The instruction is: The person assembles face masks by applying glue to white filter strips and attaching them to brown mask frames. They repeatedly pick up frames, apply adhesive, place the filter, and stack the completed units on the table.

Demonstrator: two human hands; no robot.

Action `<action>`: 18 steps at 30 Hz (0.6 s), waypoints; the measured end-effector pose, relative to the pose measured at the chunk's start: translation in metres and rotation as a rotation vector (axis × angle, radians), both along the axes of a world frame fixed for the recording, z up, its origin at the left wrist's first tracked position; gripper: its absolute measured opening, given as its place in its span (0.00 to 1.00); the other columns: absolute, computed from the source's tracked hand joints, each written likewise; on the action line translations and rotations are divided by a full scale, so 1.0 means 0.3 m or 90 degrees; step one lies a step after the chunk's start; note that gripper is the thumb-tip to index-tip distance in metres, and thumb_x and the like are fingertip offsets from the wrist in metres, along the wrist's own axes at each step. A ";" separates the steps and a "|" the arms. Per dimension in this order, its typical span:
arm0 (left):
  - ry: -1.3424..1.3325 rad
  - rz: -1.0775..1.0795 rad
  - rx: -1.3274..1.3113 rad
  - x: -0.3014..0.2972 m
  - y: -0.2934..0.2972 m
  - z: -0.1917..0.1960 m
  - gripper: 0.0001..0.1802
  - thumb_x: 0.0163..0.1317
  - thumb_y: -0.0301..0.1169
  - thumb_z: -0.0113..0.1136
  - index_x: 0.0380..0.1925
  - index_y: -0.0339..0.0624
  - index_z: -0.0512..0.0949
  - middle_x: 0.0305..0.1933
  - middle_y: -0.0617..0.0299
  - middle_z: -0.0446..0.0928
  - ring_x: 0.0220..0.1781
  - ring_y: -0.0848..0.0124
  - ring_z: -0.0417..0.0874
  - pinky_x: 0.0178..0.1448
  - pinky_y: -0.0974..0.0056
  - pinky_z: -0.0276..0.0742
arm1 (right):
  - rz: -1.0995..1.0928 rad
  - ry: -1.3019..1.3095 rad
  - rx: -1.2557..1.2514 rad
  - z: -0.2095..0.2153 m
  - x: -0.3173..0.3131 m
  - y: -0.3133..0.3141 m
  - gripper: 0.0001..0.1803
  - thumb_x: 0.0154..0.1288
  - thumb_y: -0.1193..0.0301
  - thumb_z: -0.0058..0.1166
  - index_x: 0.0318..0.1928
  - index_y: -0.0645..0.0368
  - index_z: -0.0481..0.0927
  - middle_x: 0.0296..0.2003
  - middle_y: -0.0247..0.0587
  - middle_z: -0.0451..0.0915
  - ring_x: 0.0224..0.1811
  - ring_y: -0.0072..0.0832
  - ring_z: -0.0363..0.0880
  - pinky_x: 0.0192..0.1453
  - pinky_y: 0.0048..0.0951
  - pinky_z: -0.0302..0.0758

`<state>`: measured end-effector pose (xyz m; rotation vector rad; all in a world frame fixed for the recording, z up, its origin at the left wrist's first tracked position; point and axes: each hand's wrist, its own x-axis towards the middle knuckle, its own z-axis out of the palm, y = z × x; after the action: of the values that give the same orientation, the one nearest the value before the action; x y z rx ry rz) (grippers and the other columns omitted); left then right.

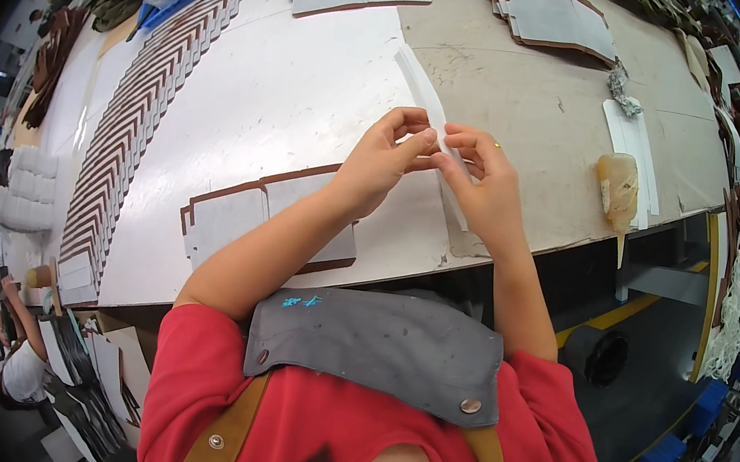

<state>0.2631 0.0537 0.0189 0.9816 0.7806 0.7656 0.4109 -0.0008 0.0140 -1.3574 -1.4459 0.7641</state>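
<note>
Both of my hands meet over the middle of the table, at a long narrow white strip (422, 80). My left hand (387, 160) is closed, thumb and fingertips pinched at the strip's middle. Close beside it, my right hand (487, 185) has its thumb and curled fingers on the same strip, a ring on one finger. The strip runs away from me at the far end, and its near end hangs below my hands toward the table edge. Left of it, partly behind my left forearm, lie flat white panels with brown edges (225, 219).
A long fanned row of brown-edged panels (142, 105) runs along the left. More stacks (558, 20) lie at the far side. At right, a yellowish pointed-tip container (616, 191) lies by white strips (648, 158) and a crumpled grey lump (624, 87). Another person (23, 356) is at lower left.
</note>
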 end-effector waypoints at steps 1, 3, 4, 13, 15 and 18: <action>-0.016 0.009 -0.006 -0.004 -0.004 -0.003 0.22 0.65 0.33 0.53 0.54 0.32 0.63 0.45 0.58 0.71 0.49 0.72 0.74 0.56 0.64 0.73 | 0.003 0.076 -0.024 -0.007 -0.005 -0.001 0.13 0.61 0.70 0.57 0.42 0.63 0.73 0.49 0.46 0.76 0.44 0.33 0.78 0.49 0.30 0.75; -0.034 0.017 -0.011 -0.012 -0.013 -0.005 0.22 0.65 0.34 0.53 0.53 0.32 0.64 0.45 0.58 0.70 0.49 0.72 0.74 0.56 0.64 0.73 | 0.015 0.178 -0.054 -0.004 -0.016 -0.003 0.12 0.61 0.71 0.57 0.42 0.63 0.72 0.50 0.46 0.75 0.45 0.30 0.78 0.51 0.30 0.74; -0.044 0.022 -0.012 -0.015 -0.015 -0.005 0.22 0.64 0.34 0.54 0.53 0.33 0.64 0.45 0.58 0.70 0.49 0.72 0.74 0.56 0.64 0.72 | 0.024 0.204 -0.061 0.007 -0.024 -0.007 0.13 0.61 0.71 0.57 0.42 0.64 0.72 0.51 0.46 0.75 0.45 0.30 0.77 0.52 0.30 0.74; -0.066 0.027 0.004 -0.029 -0.018 0.000 0.21 0.64 0.34 0.54 0.52 0.32 0.65 0.48 0.57 0.68 0.49 0.72 0.74 0.53 0.65 0.75 | 0.016 0.192 -0.029 0.011 -0.058 -0.018 0.14 0.60 0.72 0.57 0.44 0.64 0.71 0.52 0.48 0.72 0.46 0.31 0.78 0.54 0.30 0.73; -0.064 0.027 0.007 -0.031 -0.018 -0.004 0.21 0.64 0.34 0.54 0.51 0.32 0.65 0.48 0.57 0.68 0.48 0.72 0.74 0.53 0.65 0.75 | 0.015 0.190 -0.026 0.008 -0.061 -0.018 0.15 0.60 0.72 0.57 0.44 0.64 0.71 0.52 0.47 0.73 0.46 0.32 0.78 0.54 0.31 0.73; -0.066 0.034 0.017 -0.030 -0.022 -0.003 0.20 0.64 0.33 0.54 0.51 0.32 0.65 0.48 0.57 0.68 0.47 0.72 0.74 0.53 0.65 0.75 | 0.016 0.202 -0.026 0.005 -0.064 -0.018 0.15 0.60 0.72 0.57 0.45 0.64 0.71 0.52 0.47 0.72 0.47 0.32 0.78 0.55 0.31 0.73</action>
<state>0.2542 0.0472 0.0181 0.9403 0.7103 0.8682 0.3919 -0.0061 0.0155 -1.1871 -1.2031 0.9818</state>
